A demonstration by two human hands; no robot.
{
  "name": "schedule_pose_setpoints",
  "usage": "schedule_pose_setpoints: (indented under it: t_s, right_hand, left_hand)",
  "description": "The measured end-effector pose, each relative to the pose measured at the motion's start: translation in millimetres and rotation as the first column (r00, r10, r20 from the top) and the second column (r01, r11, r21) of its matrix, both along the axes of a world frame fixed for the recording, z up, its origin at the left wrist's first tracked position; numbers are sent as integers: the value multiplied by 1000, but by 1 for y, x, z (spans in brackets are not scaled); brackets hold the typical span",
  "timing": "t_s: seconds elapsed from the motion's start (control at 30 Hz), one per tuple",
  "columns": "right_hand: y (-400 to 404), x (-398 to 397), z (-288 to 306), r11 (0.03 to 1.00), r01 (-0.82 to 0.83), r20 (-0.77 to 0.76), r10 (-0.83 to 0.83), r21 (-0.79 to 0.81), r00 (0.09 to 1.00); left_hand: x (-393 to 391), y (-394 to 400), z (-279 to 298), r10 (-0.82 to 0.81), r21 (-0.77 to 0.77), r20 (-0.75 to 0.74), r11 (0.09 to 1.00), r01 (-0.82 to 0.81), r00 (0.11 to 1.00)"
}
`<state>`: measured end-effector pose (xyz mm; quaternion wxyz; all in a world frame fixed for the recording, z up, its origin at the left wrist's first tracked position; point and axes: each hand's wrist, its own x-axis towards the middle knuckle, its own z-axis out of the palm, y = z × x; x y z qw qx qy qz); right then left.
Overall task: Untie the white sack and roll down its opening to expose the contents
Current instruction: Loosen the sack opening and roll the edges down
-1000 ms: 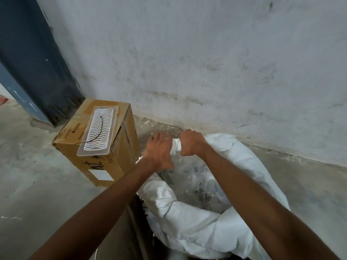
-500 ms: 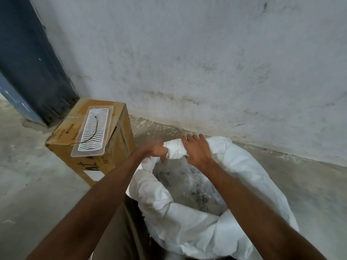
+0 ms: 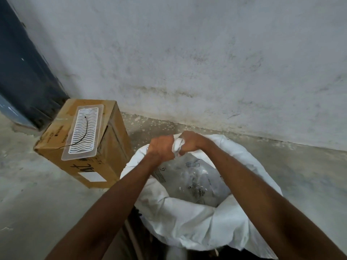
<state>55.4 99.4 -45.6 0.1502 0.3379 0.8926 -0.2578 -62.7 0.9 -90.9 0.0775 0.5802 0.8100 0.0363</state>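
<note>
At the white sack's (image 3: 189, 228) far rim, my left hand (image 3: 161, 149) and right hand (image 3: 189, 142) both grip bunched fabric, fingers closed.

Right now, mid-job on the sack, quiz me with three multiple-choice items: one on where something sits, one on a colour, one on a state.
1. Where does the cardboard box stand relative to the white sack?
A. To its left, near the wall
B. Inside it
C. To its right

2. What colour is the wavy-patterned pad lying on the box?
A. Red
B. White
C. Green

3. What state is the sack's mouth in?
A. Tied shut with a cord
B. Open, rim folded outward, both hands bunching its far edge
C. Flattened on the floor

Answers:
1 A, the box is left of the sack by the wall's base.
2 B, the pad's waves are white under clear plastic.
3 B, the left hand and right hand each hold a closed grip on the far rim, and clear printed plastic shows inside.
</note>
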Motion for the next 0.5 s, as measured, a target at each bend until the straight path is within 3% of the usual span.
schedule_pose_setpoints:
  t_s: [0.03,0.1,0.13,0.17,0.27,0.33,0.4,0.5]
  right_hand:
    - [-1,7,-6,986,-46,11,45,159,999]
    - [-3,24,-20,819,-196,174,119,539,978]
    - [-6,32,-24,737,-219,224,94,639,970]
    - [-9,37,-28,715,-189,223,47,673,974]
    - [-7,41,-39,796,-24,119,-61,605,991]
    - [-3,39,-39,862,38,64,-81,506,995]
    - [4,38,-33,925,94,30,-113,369,993]
    - [17,30,-18,982,188,87,-189,15,978]
  left_hand:
    - [-5,3,2,13,-68,43,998,-10,999]
    - [-16,10,5,62,-203,163,979,-28,985]
    - [-21,13,7,93,-276,237,961,-24,967]
    - [-25,16,10,123,-346,314,938,-7,941]
    - [-35,20,16,169,-498,440,863,83,882]
    - [-37,22,19,80,-495,371,860,124,925]
    - [-31,25,14,-64,-368,215,919,142,974]
    - [-4,20,-1,-187,-30,-7,982,187,982]
